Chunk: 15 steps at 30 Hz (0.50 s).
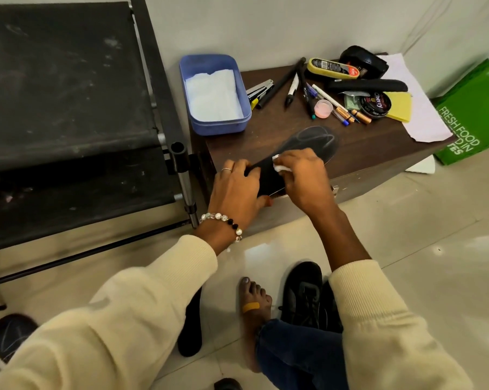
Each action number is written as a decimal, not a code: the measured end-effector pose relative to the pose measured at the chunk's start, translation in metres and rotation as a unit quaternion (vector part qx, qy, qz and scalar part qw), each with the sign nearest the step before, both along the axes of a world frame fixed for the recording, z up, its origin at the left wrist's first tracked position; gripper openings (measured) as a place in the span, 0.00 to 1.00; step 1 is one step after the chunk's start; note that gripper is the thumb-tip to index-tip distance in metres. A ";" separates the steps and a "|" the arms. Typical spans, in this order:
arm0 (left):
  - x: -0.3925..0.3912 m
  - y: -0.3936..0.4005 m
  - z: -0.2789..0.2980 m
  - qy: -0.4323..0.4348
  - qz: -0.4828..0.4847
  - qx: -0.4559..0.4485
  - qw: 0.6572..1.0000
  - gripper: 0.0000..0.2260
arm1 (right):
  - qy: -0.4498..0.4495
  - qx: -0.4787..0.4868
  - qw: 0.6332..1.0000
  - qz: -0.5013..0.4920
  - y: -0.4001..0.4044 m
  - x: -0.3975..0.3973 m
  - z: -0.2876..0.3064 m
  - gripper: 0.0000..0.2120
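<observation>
Two grips meet on one black insole (308,139). The left grip (237,187) clasps its heel end, fingers curled over the top and thumb underneath. The right grip (302,178) is bunched round a small white tissue (278,168), pressing it onto the middle of the insole. The insole's toe end lies on the brown wooden surface (364,147), near the front edge, while its heel end juts out over that edge toward the person. A bead bracelet (223,219) sits on the left wrist.

Farther back on the surface, a blue box (198,80) holds white tissues. To its right lie scattered pens (292,88), a tin of shoe polish (375,105), a yellow cloth (399,106) and a sheet of paper (423,116). A green bag (474,114) leans against the wall beyond the surface. Below on the floor, a black shoe (303,294) stands just beside a bare foot (254,305), and another insole (191,325) lies to its left.
</observation>
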<state>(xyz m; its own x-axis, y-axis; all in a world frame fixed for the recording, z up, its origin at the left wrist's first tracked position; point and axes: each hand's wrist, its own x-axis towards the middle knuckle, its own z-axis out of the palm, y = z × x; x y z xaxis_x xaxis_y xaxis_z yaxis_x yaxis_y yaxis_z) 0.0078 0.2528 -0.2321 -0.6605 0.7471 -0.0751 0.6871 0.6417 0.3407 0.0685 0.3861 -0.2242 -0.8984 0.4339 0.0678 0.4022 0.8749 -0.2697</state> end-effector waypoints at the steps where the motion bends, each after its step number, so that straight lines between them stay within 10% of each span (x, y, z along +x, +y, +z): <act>1: 0.000 0.000 0.000 0.000 0.001 0.001 1.000 0.28 | -0.005 0.010 0.999 0.033 -0.002 0.001 0.002 0.16; 6: -0.001 -0.003 0.001 -0.012 0.005 0.010 1.000 0.27 | -0.110 0.034 0.989 0.091 0.007 0.006 0.006 0.19; 15: -0.002 -0.003 -0.006 -0.022 0.017 0.039 0.999 0.26 | -0.032 0.052 0.997 0.044 -0.012 -0.007 -0.018 0.14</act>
<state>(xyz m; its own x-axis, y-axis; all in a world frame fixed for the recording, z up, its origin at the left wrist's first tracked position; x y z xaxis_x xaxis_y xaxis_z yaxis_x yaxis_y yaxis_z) 0.0062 0.2497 -0.2384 -0.6828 0.7291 -0.0475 0.6489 0.6350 0.4191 0.0616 0.3744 -0.2427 -0.9367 0.3466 0.0492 0.3360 0.9296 -0.1517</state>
